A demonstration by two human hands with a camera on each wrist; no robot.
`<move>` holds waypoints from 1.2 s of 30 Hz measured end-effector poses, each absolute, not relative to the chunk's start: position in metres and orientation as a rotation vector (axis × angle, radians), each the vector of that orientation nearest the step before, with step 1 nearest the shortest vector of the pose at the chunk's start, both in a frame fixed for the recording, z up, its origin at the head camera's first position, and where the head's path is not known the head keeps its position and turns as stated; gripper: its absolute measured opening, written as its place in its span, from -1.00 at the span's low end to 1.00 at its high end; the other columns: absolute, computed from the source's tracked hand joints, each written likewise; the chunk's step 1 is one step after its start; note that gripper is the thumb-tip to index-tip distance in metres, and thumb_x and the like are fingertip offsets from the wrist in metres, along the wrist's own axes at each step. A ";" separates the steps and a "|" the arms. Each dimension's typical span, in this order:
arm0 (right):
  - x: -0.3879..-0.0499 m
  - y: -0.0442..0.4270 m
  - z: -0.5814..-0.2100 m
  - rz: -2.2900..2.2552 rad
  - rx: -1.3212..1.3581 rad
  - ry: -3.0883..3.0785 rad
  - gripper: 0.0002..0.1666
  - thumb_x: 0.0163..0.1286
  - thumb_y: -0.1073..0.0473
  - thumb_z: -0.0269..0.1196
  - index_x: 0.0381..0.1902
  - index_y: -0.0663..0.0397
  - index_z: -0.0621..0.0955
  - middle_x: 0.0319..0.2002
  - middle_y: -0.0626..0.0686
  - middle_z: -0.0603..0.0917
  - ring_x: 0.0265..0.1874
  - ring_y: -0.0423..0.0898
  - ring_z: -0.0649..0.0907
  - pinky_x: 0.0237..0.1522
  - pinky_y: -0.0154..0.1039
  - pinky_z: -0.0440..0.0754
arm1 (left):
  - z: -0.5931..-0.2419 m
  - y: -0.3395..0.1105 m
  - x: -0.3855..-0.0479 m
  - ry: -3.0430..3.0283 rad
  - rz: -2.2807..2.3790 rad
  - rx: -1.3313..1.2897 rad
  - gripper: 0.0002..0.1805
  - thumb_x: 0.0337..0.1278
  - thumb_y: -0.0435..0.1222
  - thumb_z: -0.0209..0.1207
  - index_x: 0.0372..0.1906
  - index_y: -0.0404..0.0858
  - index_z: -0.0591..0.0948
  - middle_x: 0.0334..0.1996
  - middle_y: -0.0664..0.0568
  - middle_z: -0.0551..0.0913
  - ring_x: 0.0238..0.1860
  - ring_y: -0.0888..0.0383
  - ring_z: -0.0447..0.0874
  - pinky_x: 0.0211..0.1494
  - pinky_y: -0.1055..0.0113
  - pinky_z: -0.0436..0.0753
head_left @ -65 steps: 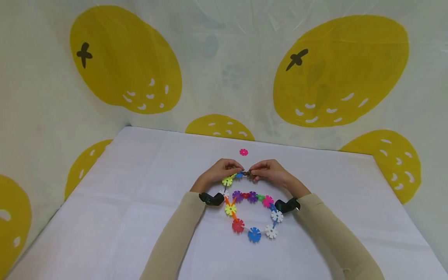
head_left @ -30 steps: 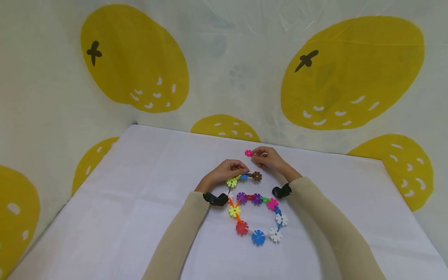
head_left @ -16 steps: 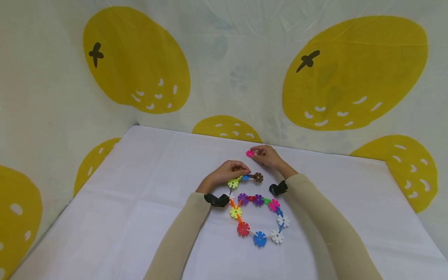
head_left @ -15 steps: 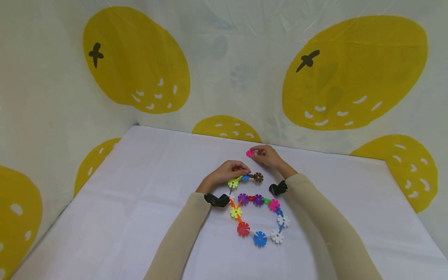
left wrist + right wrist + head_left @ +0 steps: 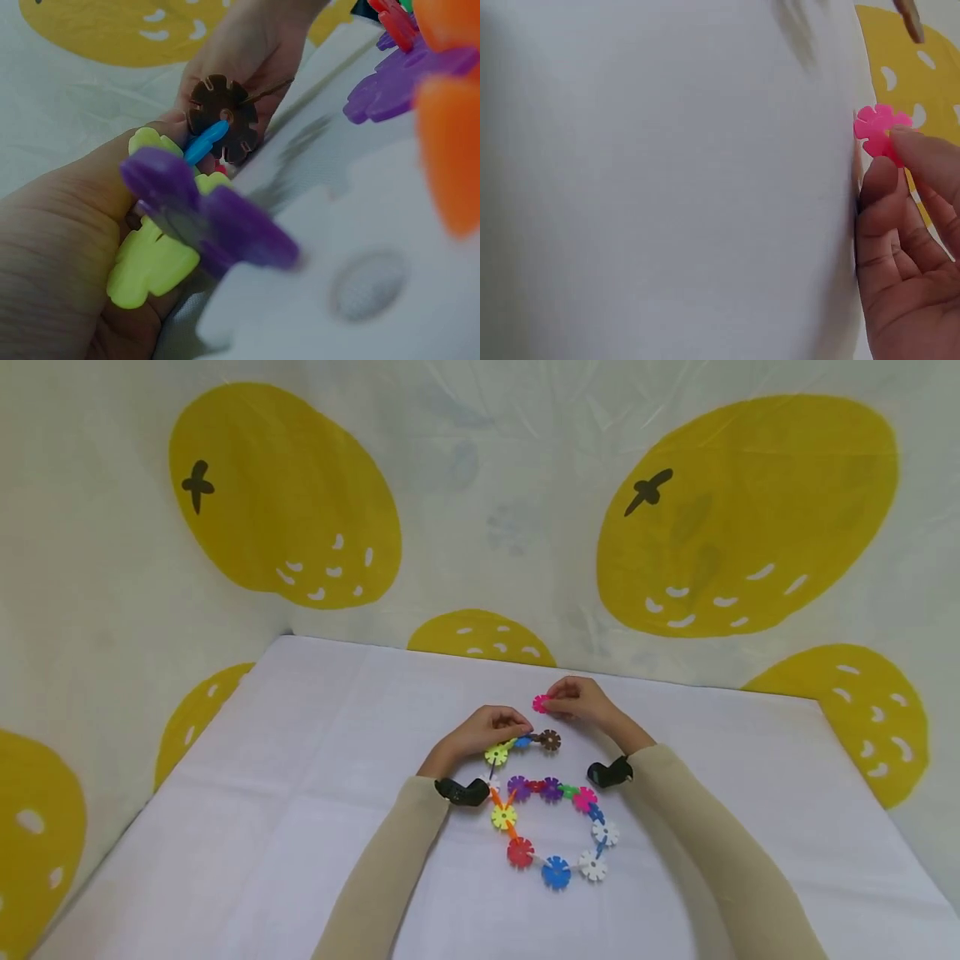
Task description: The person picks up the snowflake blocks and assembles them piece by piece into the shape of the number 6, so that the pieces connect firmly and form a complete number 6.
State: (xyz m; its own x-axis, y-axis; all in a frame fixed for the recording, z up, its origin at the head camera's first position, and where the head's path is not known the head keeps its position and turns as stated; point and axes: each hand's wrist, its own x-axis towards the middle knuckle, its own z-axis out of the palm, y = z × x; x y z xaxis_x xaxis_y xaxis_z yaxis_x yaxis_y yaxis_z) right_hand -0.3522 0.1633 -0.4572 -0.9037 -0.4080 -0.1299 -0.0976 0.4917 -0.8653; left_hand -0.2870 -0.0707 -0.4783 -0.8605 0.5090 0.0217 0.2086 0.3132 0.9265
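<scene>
My left hand (image 5: 480, 732) grips the end part of a chain of interlocking plastic snowflake discs, near a blue disc (image 5: 522, 741). Past its fingertips a brown snowflake disc (image 5: 551, 740) sticks out to the right; in the left wrist view another brown disc (image 5: 217, 112) faces the camera, beside the blue piece. Behind the brown end, my right hand (image 5: 585, 700) pinches a pink snowflake disc (image 5: 877, 127) between thumb and finger, apart from the chain. A yellow-green disc (image 5: 496, 755) lies below my left hand, and the left fingers partly hide the links there.
The rest of the chain curves into a loop on the white tabletop (image 5: 337, 843), with a red disc (image 5: 520, 852), a large blue disc (image 5: 557, 872) and a white disc (image 5: 592, 865) at its near side. A fruit-patterned cloth (image 5: 502, 552) hangs behind the table's far edge.
My right hand has let go of the chain's brown end, reached to the far side and picked up the pink disc. It has since come slightly nearer. My left hand stays on the chain.
</scene>
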 end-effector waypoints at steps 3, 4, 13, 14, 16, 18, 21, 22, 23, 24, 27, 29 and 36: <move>-0.347 0.168 -0.459 -1.372 -0.437 2.416 -0.64 0.28 0.14 0.38 -0.10 0.28 0.60 -0.34 0.05 0.70 -0.42 -0.13 0.66 -0.34 -0.34 0.61 | -0.478 -0.072 -0.286 2.311 1.552 0.630 -0.73 0.35 -0.17 0.17 -0.07 -0.26 0.69 -0.21 0.02 0.73 -0.29 0.26 0.58 -0.13 0.44 0.57; -0.344 0.170 -0.459 -1.366 -0.444 2.418 -0.63 0.28 0.12 0.38 -0.08 0.27 0.61 -0.33 0.04 0.70 -0.41 -0.11 0.66 -0.34 -0.33 0.62 | -0.478 -0.073 -0.286 2.317 1.546 0.626 -0.74 0.35 -0.16 0.17 -0.07 -0.25 0.70 -0.20 0.02 0.73 -0.29 0.26 0.58 -0.13 0.44 0.57; -0.326 0.187 -0.464 -1.390 -0.415 2.352 -0.62 0.33 0.13 0.33 -0.03 0.31 0.61 -0.31 0.06 0.72 -0.39 -0.08 0.65 -0.26 -0.35 0.63 | -0.478 -0.075 -0.286 2.354 1.519 0.626 -0.74 0.35 -0.16 0.16 -0.06 -0.24 0.69 -0.22 0.05 0.72 -0.30 0.26 0.56 -0.15 0.45 0.55; -0.323 0.188 -0.464 -1.393 -0.406 2.347 -0.63 0.33 0.13 0.33 -0.04 0.32 0.61 -0.31 0.06 0.72 -0.39 -0.08 0.65 -0.25 -0.36 0.63 | -0.478 -0.075 -0.286 2.355 1.517 0.623 -0.74 0.35 -0.16 0.16 -0.06 -0.24 0.69 -0.22 0.05 0.72 -0.31 0.26 0.56 -0.16 0.46 0.55; -0.318 0.191 -0.464 -1.391 -0.401 2.345 -0.63 0.34 0.12 0.32 -0.03 0.30 0.60 -0.30 0.05 0.71 -0.37 -0.10 0.66 -0.23 -0.36 0.63 | -0.478 -0.075 -0.286 2.353 1.519 0.618 -0.74 0.35 -0.16 0.16 -0.06 -0.24 0.69 -0.23 0.05 0.72 -0.32 0.25 0.55 -0.17 0.46 0.54; -0.314 0.193 -0.464 -1.416 -0.377 2.332 -0.65 0.35 0.14 0.31 -0.05 0.30 0.59 -0.28 0.05 0.71 -0.35 -0.10 0.67 -0.22 -0.36 0.64 | -0.478 -0.075 -0.286 2.347 1.528 0.614 -0.74 0.35 -0.16 0.16 -0.06 -0.24 0.69 -0.24 0.05 0.72 -0.32 0.25 0.54 -0.18 0.46 0.54; -0.307 0.197 -0.464 -1.446 -0.371 2.301 -0.66 0.35 0.16 0.31 -0.05 0.32 0.58 -0.25 0.07 0.72 -0.33 -0.12 0.68 -0.19 -0.37 0.64 | -0.478 -0.075 -0.286 2.335 1.544 0.611 -0.74 0.35 -0.17 0.16 -0.07 -0.26 0.68 -0.25 0.03 0.71 -0.34 0.24 0.53 -0.20 0.46 0.53; -0.305 0.199 -0.464 -1.460 -0.366 2.287 -0.67 0.35 0.18 0.31 -0.06 0.33 0.57 -0.25 0.08 0.72 -0.32 -0.11 0.68 -0.18 -0.37 0.65 | -0.478 -0.075 -0.285 2.332 1.545 0.613 -0.74 0.35 -0.18 0.16 -0.07 -0.26 0.68 -0.26 0.03 0.71 -0.34 0.25 0.53 -0.20 0.46 0.53; -0.303 0.200 -0.464 -1.477 -0.363 2.271 -0.68 0.35 0.19 0.31 -0.07 0.34 0.57 -0.24 0.09 0.72 -0.32 -0.11 0.69 -0.17 -0.37 0.65 | -0.479 -0.075 -0.285 2.330 1.546 0.613 -0.74 0.35 -0.18 0.16 -0.07 -0.26 0.68 -0.26 0.03 0.71 -0.35 0.25 0.52 -0.21 0.46 0.53; -0.300 0.201 -0.464 -1.482 -0.369 2.264 -0.67 0.34 0.19 0.31 -0.08 0.35 0.57 -0.24 0.09 0.73 -0.32 -0.11 0.69 -0.17 -0.37 0.65 | -0.479 -0.074 -0.285 2.327 1.548 0.614 -0.75 0.35 -0.18 0.16 -0.07 -0.27 0.68 -0.26 0.03 0.71 -0.35 0.25 0.52 -0.21 0.46 0.53; -0.295 0.206 -0.464 -1.509 -0.392 2.246 -0.66 0.33 0.18 0.32 -0.09 0.35 0.57 -0.24 0.10 0.74 -0.31 -0.11 0.71 -0.15 -0.37 0.65 | -0.479 -0.074 -0.285 2.328 1.554 0.616 -0.75 0.35 -0.19 0.16 -0.07 -0.27 0.68 -0.26 0.03 0.71 -0.34 0.26 0.53 -0.21 0.46 0.53; -0.292 0.208 -0.465 -1.526 -0.393 2.243 -0.66 0.32 0.17 0.34 -0.11 0.34 0.58 -0.25 0.10 0.74 -0.32 -0.11 0.71 -0.16 -0.37 0.65 | -0.478 -0.073 -0.285 2.325 1.563 0.615 -0.75 0.35 -0.20 0.16 -0.07 -0.27 0.68 -0.26 0.02 0.71 -0.34 0.26 0.53 -0.20 0.46 0.53; -0.287 0.213 -0.468 -1.587 -0.411 2.202 -0.66 0.26 0.20 0.38 -0.13 0.36 0.60 -0.26 0.05 0.74 -0.30 -0.13 0.74 -0.15 -0.36 0.65 | -0.478 -0.072 -0.286 2.328 1.561 0.614 -0.75 0.35 -0.19 0.16 -0.06 -0.26 0.68 -0.26 0.02 0.70 -0.33 0.24 0.53 -0.19 0.46 0.54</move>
State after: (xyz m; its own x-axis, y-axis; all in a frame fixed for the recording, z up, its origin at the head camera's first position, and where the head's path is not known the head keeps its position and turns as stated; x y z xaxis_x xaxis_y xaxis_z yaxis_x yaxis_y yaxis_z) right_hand -0.2867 0.2135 -0.4681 -0.8796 -0.4538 -0.1428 -0.0080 0.3142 -0.9493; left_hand -0.2862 -0.0718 -0.4781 -0.8732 0.4873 0.0100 0.1943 0.3291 0.9241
